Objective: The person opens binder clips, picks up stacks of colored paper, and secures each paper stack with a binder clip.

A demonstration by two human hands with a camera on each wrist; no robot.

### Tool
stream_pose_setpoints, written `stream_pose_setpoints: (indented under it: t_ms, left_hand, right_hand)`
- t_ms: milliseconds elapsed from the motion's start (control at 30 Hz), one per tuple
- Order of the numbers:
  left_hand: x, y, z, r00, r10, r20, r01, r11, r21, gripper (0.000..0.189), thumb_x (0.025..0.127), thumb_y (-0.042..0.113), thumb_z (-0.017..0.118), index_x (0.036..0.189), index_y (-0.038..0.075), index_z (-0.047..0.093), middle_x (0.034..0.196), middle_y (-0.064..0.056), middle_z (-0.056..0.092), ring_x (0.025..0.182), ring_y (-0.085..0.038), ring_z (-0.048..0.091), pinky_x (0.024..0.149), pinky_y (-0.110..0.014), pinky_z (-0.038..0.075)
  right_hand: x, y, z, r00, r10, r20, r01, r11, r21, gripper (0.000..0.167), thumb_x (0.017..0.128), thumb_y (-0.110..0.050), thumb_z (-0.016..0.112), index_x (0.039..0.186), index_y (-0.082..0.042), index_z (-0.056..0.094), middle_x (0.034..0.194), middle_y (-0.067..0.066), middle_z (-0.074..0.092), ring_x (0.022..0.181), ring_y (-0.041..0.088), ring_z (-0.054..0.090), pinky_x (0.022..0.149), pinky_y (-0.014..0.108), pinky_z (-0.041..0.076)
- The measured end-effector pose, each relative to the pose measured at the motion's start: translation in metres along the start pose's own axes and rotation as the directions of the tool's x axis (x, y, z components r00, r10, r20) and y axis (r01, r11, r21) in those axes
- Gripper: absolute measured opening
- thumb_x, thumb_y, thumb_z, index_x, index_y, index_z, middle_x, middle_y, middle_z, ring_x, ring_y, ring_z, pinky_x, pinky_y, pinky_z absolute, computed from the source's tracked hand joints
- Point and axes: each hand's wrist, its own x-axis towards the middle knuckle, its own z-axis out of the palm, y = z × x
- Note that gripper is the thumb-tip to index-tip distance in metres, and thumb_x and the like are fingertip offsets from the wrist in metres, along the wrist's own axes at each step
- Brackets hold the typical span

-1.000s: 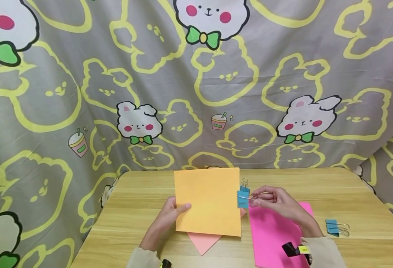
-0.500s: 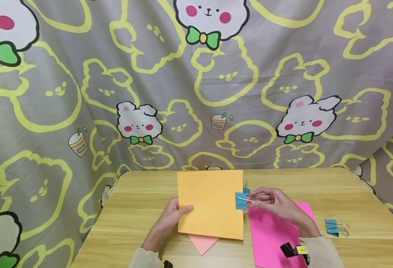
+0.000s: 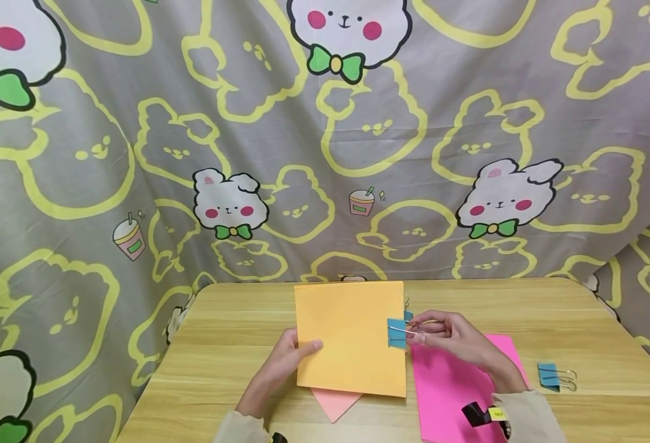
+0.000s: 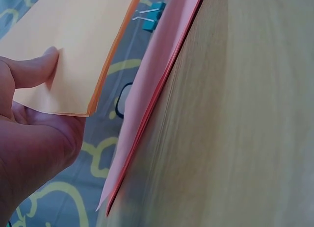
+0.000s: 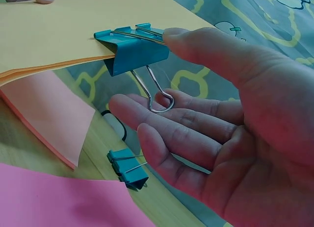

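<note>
My left hand [image 3: 286,363] holds a stack of square orange paper [image 3: 353,338] up off the table, thumb on the front face and fingers behind. On the stack's right edge sits a blue binder clip [image 3: 396,333], gripped by its wire handles in my right hand [image 3: 452,335]. In the right wrist view the thumb lies on the upper handle of the binder clip [image 5: 132,48], and the lower handle meets the fingers. The clip's jaws straddle the paper edge. From the left wrist view, the left thumb [image 4: 37,70] presses on the sheets near a corner.
Below the orange stack lies salmon-pink paper [image 3: 334,403], partly hidden. A magenta paper stack [image 3: 447,394] is under my right forearm. One blue binder clip [image 3: 549,376] lies at the right; another blue clip [image 3: 409,315] shows behind the orange stack.
The orange stack has shifted slightly right and the clip slightly left, so the clip now overlaps the paper's right edge further. Both hands keep their hold.
</note>
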Motion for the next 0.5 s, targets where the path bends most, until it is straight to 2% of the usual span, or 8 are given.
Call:
stream_pose_setpoints:
  t_ms: [300,500]
  left_hand:
    - [0.0007,-0.0011,0.002,1.0,-0.001,0.01,0.001,1.0,-0.003,0.032,0.102,0.007,0.061,0.127,-0.011,0.057,0.108,-0.02,0.073,0.091,-0.026,0.074,0.076,-0.036,0.061]
    - [0.0011,-0.0026,0.001,1.0,-0.001,0.012,0.001,1.0,0.007,0.031,0.102,0.007,0.061,0.127,-0.011,0.057,0.108,-0.02,0.073,0.089,-0.025,0.074,0.076,-0.036,0.061]
  right_hand:
    - [-0.0008,0.0,0.0001,1.0,0.021,-0.003,-0.021,1.0,-0.005,0.038,0.103,-0.006,0.061,0.135,0.011,0.053,0.129,0.027,0.065,0.111,0.028,0.07,0.093,0.032,0.055]
    - [-0.0005,0.0005,-0.0003,1.0,-0.007,-0.002,0.007,1.0,0.008,0.04,0.101,-0.004,0.062,0.135,0.014,0.052,0.127,0.026,0.067,0.11,0.033,0.07,0.092,0.035,0.056]
